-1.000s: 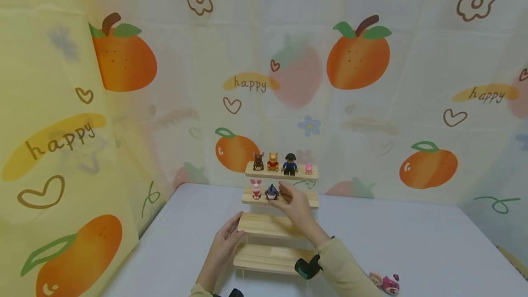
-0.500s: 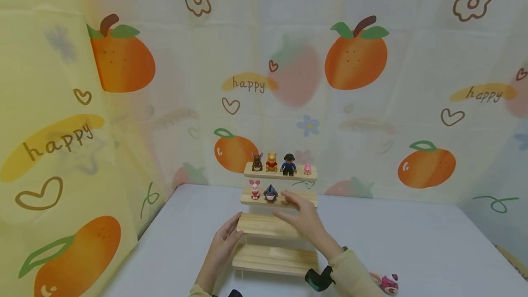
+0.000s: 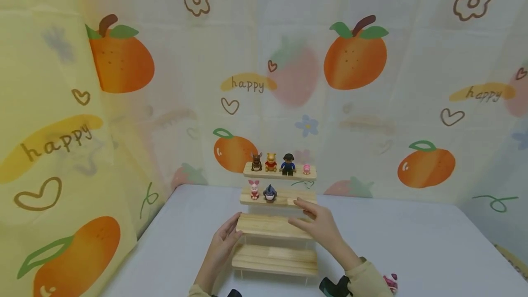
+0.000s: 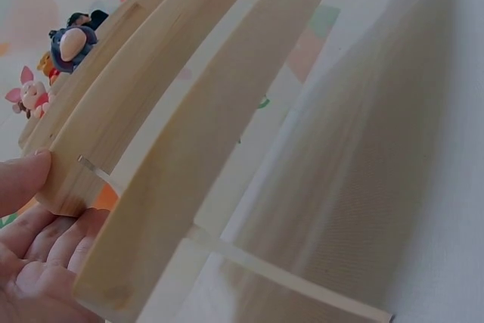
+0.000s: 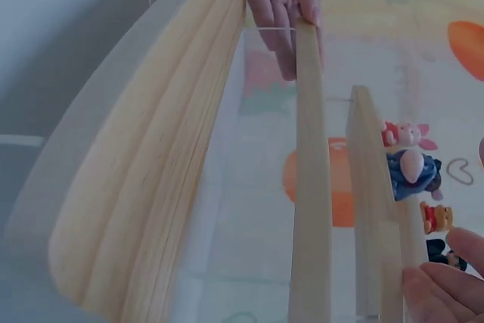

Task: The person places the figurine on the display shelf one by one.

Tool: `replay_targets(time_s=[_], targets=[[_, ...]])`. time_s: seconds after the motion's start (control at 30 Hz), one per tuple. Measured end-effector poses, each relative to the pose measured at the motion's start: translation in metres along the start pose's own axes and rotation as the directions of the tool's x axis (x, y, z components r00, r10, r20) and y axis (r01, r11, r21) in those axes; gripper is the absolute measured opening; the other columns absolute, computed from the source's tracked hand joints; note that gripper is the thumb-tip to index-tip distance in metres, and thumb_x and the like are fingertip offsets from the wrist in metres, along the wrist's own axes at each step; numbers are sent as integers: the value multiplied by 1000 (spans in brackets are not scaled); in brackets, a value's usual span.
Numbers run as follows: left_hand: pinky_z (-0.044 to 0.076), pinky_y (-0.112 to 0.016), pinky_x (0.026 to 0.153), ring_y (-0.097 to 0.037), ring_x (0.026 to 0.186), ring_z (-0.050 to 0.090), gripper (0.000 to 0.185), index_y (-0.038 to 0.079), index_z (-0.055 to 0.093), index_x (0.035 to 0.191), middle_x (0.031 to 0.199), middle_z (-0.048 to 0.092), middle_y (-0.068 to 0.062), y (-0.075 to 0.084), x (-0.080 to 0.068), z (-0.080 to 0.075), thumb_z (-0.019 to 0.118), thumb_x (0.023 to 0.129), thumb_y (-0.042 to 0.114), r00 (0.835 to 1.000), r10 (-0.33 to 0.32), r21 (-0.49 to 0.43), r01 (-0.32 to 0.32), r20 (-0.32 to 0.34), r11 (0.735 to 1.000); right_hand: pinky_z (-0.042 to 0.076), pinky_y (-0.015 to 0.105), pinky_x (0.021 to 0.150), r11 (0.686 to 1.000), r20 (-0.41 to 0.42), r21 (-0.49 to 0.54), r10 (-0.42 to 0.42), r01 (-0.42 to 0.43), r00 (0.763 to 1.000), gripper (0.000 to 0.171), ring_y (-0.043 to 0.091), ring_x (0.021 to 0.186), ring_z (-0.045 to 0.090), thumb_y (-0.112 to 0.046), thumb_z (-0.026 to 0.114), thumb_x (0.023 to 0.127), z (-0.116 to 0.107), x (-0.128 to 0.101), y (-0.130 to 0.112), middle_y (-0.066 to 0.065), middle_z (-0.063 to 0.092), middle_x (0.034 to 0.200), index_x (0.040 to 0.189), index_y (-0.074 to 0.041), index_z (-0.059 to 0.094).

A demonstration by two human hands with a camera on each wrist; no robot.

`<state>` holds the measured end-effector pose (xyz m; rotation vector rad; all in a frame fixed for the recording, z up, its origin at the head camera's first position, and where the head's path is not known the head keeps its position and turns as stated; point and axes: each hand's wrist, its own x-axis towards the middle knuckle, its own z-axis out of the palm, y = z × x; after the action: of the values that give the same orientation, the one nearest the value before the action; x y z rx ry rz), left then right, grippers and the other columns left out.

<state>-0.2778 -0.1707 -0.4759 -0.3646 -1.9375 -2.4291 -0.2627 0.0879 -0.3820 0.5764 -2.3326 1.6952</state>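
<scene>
Pale wood makes up the four-tier stepped shelf [image 3: 275,226] seen in the head view, set on a grey table [image 3: 412,242] against a fruit-printed backdrop. The left hand [image 3: 222,242] is laid against the left end of the third tier down, fingers straight and together, thumb on the edge. The right hand [image 3: 319,223] is held over the right part of the same tier, fingers extended and slightly apart, nothing gripped; whether the fingertips touch the second tier cannot be told. On the top tier four small figures are lined up: a brown figure [image 3: 256,162], a yellow bear [image 3: 270,162], a dark-haired figure in blue [image 3: 288,164] and a small pink figure [image 3: 306,169]. On the second tier a pink piglet [image 3: 254,189] and a blue donkey [image 3: 270,192] are stood side by side. A pink toy [image 3: 389,282] is seen on the table by the right sleeve.

In the left wrist view, the left hand [image 4: 34,251] is shown open, its thumb pressed on the end of a shelf board [image 4: 189,134] and its fingers flat under the lower board. The piglet [image 4: 30,96] and donkey [image 4: 72,43] are seen further along.

In the right wrist view, the boards [image 5: 310,187] are seen edge-on, with the left hand's fingers [image 5: 283,5] at their far end. The right hand's fingertips [image 5: 446,281] are shown relaxed at the lower corner, just beside the second tier, the donkey [image 5: 412,172] nearby.
</scene>
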Motion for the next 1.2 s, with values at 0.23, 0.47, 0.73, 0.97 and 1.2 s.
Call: replay_targets(time_s=[0.23, 0.47, 0.73, 0.97, 1.2], targets=[[30, -22, 97, -28, 128, 23, 57, -8, 27, 135, 142, 22, -21, -1, 0, 0, 55, 88, 7, 1000, 30, 67, -30, 11, 997, 43, 37, 89, 992, -56, -11, -130, 129, 990, 47, 34, 107, 50, 0, 72, 72, -16, -7, 22, 23, 54, 116, 114, 11, 55], [31, -22, 97, -28, 128, 23, 56, -8, 29, 134, 141, 24, -20, 0, 0, 0, 56, 88, 8, 1000, 27, 70, -27, -2, 997, 44, 25, 88, 947, -105, -77, -320, 313, 942, 43, 28, 102, 53, 7, 71, 70, -42, -21, 30, 21, 57, 111, 111, 9, 57], [32, -21, 96, -29, 128, 24, 57, -8, 30, 134, 141, 24, -21, 0, -1, 2, 57, 87, 9, 1000, 29, 75, -28, -8, 997, 37, 12, 89, 942, -141, -256, -259, 217, 955, 43, 12, 107, 51, -2, 73, 71, -74, -40, 41, 10, 59, 113, 113, -2, 60], [31, -21, 96, -28, 128, 24, 57, -7, 30, 134, 141, 24, -21, 1, -1, 2, 57, 87, 8, 1000, 28, 65, -27, -13, 998, 31, 6, 88, 941, -162, -311, -193, 135, 968, 45, 1, 109, 46, -5, 73, 72, -90, -58, 54, 9, 58, 115, 115, -4, 59], [30, -21, 97, -27, 128, 23, 57, -7, 29, 135, 142, 23, -19, 1, 0, 2, 57, 87, 9, 1000, 14, 69, -14, -10, 998, 34, 7, 86, 938, -191, -345, -111, 40, 975, 44, -4, 106, 46, -14, 74, 73, -96, -79, 63, 5, 59, 115, 115, -8, 60]])
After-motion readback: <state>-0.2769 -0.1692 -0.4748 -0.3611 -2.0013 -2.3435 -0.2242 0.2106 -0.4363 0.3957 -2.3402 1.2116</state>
